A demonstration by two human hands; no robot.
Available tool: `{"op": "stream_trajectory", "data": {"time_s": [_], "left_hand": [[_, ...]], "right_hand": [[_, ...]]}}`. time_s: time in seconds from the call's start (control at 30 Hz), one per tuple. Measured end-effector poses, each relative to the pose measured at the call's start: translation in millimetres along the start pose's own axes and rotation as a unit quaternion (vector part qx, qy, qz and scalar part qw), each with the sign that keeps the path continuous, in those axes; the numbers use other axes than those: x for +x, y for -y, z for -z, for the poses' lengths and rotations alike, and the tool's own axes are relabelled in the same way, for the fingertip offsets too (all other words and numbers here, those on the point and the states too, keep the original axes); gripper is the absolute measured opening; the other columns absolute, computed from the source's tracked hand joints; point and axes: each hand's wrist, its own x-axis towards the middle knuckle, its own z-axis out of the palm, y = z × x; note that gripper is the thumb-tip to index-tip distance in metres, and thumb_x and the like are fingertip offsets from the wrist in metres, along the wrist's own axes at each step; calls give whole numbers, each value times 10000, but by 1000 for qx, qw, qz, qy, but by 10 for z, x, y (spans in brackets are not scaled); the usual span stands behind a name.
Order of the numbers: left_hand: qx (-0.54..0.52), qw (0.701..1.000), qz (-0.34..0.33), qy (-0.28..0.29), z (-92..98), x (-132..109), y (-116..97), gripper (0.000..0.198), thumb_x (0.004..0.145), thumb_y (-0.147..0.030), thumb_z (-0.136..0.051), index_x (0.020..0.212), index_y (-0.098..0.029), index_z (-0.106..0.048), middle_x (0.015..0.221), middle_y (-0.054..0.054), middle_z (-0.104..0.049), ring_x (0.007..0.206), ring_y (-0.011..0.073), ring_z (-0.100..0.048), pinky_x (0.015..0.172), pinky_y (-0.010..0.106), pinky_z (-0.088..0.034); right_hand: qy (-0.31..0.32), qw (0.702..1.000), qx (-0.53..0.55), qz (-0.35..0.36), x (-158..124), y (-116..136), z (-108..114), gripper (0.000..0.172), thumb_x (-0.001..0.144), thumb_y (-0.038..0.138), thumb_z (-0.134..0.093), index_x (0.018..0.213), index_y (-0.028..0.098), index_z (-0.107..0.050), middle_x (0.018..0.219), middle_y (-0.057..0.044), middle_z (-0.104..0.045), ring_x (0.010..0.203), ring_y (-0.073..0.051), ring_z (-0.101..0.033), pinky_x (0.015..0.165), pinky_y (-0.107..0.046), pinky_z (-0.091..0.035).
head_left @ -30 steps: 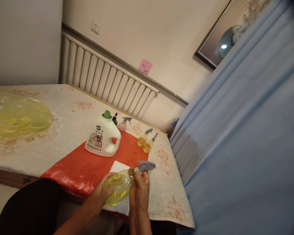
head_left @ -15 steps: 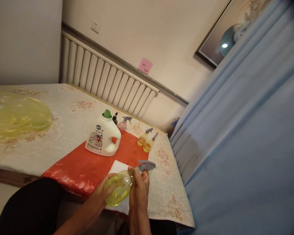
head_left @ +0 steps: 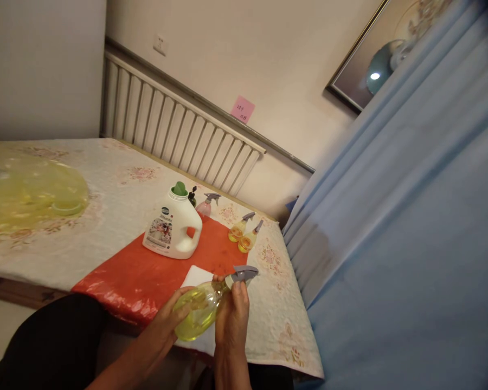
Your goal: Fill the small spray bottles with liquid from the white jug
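Bottle: one, yellow (head_left: 199, 314); in both my hands, over the near edge of the red sheet (head_left: 122, 281); tilted, neck to the right; some liquid low inside.
Left hand: mine (head_left: 166, 314); fingers wrapped round the bottle's body, gripping it.
Right hand: mine (head_left: 231, 319); fingers closed about the neck, thumb up by the collar, just under the spray head.
Spray head: one, grey (head_left: 245, 273); on the neck, nozzle end to the right.
Changed: half a second ago my right thumb lay lower along the neck; now it stands higher, by the collar, and the spray head sits at a slightly different angle. Left grip the same.
Meaning: a fresh hold for turning the spray head, I judge; tightening or loosening, I cannot tell.
Jug: one, white (head_left: 171, 233); upright on the red sheet, untouched, as it was; green cap (head_left: 180, 188) at its mouth.
Small bottles: two, yellow (head_left: 248, 242); side by side at the sheet's right edge.
Pink bottle: one (head_left: 204, 208); behind the jug, partly hidden.
Pad: one, white (head_left: 195, 277); on the red sheet, just beyond the bottle, partly covered by it.
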Motion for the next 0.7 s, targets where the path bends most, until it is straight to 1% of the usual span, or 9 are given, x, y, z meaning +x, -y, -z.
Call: {"op": "stream_trajectory", "data": {"time_s": [0.07,0.13,0.27,0.37,0.5,0.6,0.7], "left_hand": [[5,1000,0,-10,35,15,27,469,814,-459,-654,1236,-275,-565,1327,81,-610,1275,330,-512,1070,469,-409],[7,1000,7,-11,49,12,28,471,830,-454,-636,1259,-278,-548,1333,78,-606,1275,321,-513,1060,457,-421],[3,1000,17,7,18,-30,-17,465,865,-447,-589,1291,-271,-525,1375,77,-573,1296,306,-495,1059,446,-424],[3,1000,19,10,-14,-47,-45,464,876,-441,-568,1307,-273,-519,1399,77,-554,1305,311,-483,1045,457,-436],[-12,1000,17,19,-26,-36,-52,447,872,-438,-572,1285,-268,-557,1360,79,-593,1298,318,-488,1071,460,-407],[-24,999,19,39,-6,-17,-39,408,884,-407,-561,1271,-278,-580,1377,64,-582,1312,313,-469,1086,447,-387],[-44,998,18,50,8,-8,-32,374,907,-365,-537,1268,-284,-587,1374,57,-584,1290,300,-490,1068,420,-399]], "right_hand": [[7,1000,7,-4,-2,7,5,202,868,368,-612,996,213,-616,892,-23,-671,889,-181,-653,905,-380,-466],[9,1000,4,-6,2,15,8,193,856,348,-622,988,208,-627,912,-25,-672,905,-181,-649,926,-379,-458],[6,1000,-5,-12,17,25,8,244,793,332,-691,994,207,-630,920,-21,-678,906,-177,-650,943,-374,-451],[-2,1000,-15,-19,30,28,13,300,758,331,-722,1010,205,-619,915,-29,-681,892,-186,-653,915,-378,-467],[8,999,10,-47,50,46,15,355,707,309,-767,1012,213,-612,907,-28,-686,839,-180,-652,842,-352,-490],[22,997,35,-72,57,82,-3,340,679,272,-791,973,211,-631,840,-5,-680,762,-156,-636,780,-311,-494],[29,995,56,-81,61,120,-22,327,671,242,-801,962,211,-653,797,21,-665,724,-127,-620,761,-271,-485]]}}
